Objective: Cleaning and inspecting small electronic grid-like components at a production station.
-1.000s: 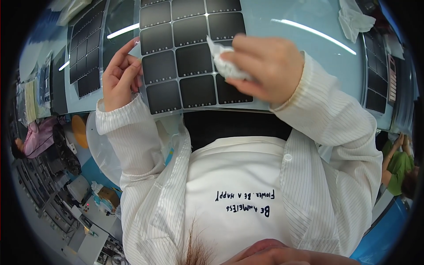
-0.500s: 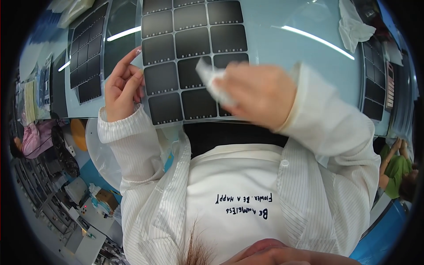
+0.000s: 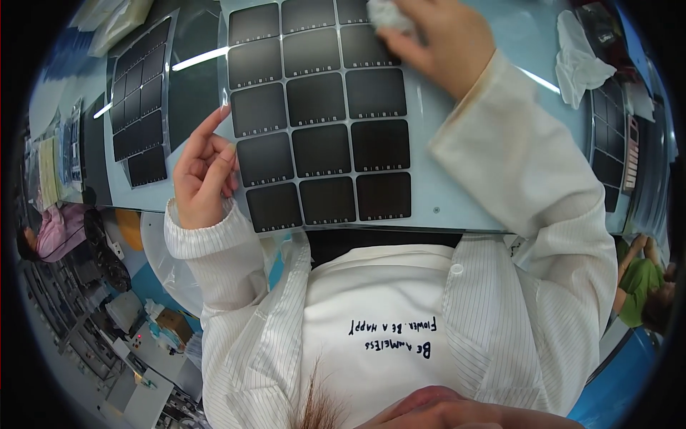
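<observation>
A panel of dark square cells (image 3: 321, 118) lies flat on a pale blue table (image 3: 457, 186) in front of me. My right hand (image 3: 443, 39) is closed around a crumpled white cloth (image 3: 389, 14) and presses it on the panel's far right cells. My left hand (image 3: 204, 171) rests against the panel's near left edge, fingers curled and the forefinger stretched along the edge.
A second panel of dark cells (image 3: 139, 107) lies at the left of the table. A loose white cloth (image 3: 582, 61) sits at the far right beside another dark panel (image 3: 607, 143). Other people (image 3: 647, 293) are at the right and lower left, below the table edge.
My right hand has moved the cloth away from me, from the panel's near cells up to its far right cells. The left hand has stayed at the left edge.
</observation>
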Available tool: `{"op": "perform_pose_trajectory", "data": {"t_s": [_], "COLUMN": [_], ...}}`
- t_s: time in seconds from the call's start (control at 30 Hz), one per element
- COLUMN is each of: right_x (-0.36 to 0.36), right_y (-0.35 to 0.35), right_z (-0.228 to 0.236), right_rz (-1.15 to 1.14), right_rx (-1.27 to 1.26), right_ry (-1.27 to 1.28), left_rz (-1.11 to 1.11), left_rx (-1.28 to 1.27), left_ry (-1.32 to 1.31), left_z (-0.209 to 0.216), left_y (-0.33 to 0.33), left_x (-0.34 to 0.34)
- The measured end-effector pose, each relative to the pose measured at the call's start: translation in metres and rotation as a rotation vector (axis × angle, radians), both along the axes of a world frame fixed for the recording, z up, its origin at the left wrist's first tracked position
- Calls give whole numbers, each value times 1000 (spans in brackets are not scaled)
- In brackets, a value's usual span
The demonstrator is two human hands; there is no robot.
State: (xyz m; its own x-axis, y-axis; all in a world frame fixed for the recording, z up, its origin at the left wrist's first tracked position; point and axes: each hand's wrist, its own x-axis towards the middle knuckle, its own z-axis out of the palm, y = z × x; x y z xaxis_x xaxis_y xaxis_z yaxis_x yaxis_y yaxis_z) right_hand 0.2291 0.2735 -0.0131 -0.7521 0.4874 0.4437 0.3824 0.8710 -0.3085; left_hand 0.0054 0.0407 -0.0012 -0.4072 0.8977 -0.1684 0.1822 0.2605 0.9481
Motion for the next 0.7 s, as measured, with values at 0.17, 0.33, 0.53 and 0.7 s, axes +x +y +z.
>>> {"op": "perform_pose_trajectory", "data": {"t_s": [0.17, 0.33, 0.53, 0.7], "right_x": [-11, -11, -22, -21], "right_y": [-63, -4, -46, -9], "right_z": [0, -3, -1, -2], "right_rz": [351, 54, 331, 44], "right_rx": [1, -6, -37, 35], "right_ry": [17, 36, 29, -19], "left_rz": [27, 8, 15, 9], "left_rx": [-21, 0, -7, 7], "left_ry": [-2, -20, -44, -33], "left_z": [-1, 1, 1, 0], "left_y": [-4, 0, -4, 0], "left_x": [-3, -2, -4, 0]}}
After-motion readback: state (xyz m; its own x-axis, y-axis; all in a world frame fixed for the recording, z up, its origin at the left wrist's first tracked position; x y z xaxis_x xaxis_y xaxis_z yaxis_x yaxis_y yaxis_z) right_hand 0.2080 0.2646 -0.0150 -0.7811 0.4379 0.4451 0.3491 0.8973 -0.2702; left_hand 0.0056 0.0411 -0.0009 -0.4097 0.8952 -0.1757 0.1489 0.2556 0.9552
